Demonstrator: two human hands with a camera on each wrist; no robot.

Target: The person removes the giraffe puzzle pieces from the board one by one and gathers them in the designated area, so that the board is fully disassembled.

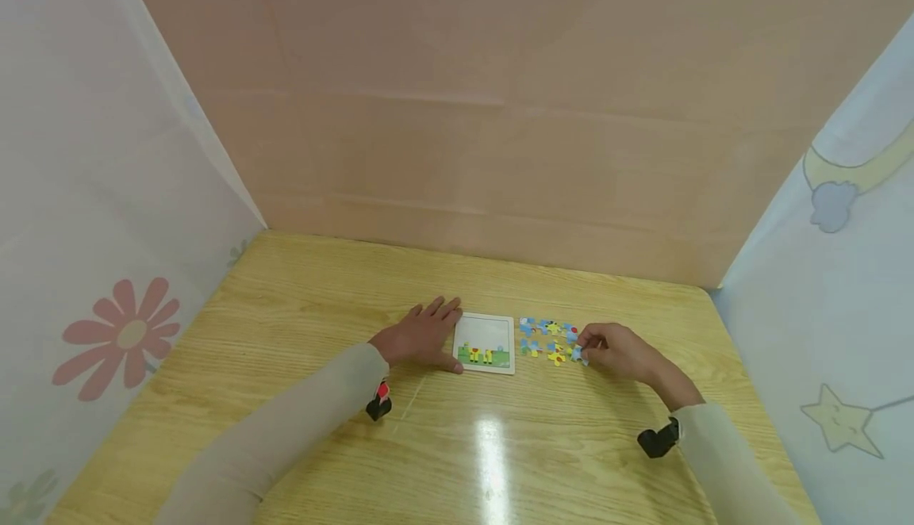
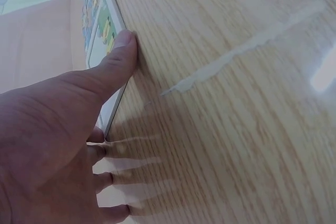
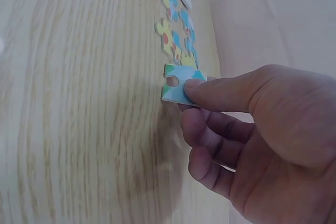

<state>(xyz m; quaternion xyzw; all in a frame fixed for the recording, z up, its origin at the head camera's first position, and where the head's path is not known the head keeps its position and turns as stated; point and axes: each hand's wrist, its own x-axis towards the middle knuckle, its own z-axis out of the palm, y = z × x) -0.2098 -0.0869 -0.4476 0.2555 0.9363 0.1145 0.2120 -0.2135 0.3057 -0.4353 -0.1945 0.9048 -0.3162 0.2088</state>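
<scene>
A white-framed puzzle board (image 1: 484, 327) lies on the table, its bottom row filled with green and yellow pieces (image 1: 485, 356). My left hand (image 1: 423, 337) rests at the board's left edge, fingers spread, the thumb on the near left corner of the frame. Between thumb and fingers, my right hand (image 1: 616, 350) pinches a light blue puzzle piece (image 3: 181, 83) with green corners. That piece is at the right end of a group of loose puzzle pieces (image 1: 548, 327), blue and yellow with some red, laid out to the right of the board.
The wooden table (image 1: 343, 287) has a pale scratch-like strip (image 2: 226, 64) near my left hand. A brown-pink sheet (image 1: 457, 128) hangs behind the table. Printed white sheets (image 1: 107, 192) close off both sides.
</scene>
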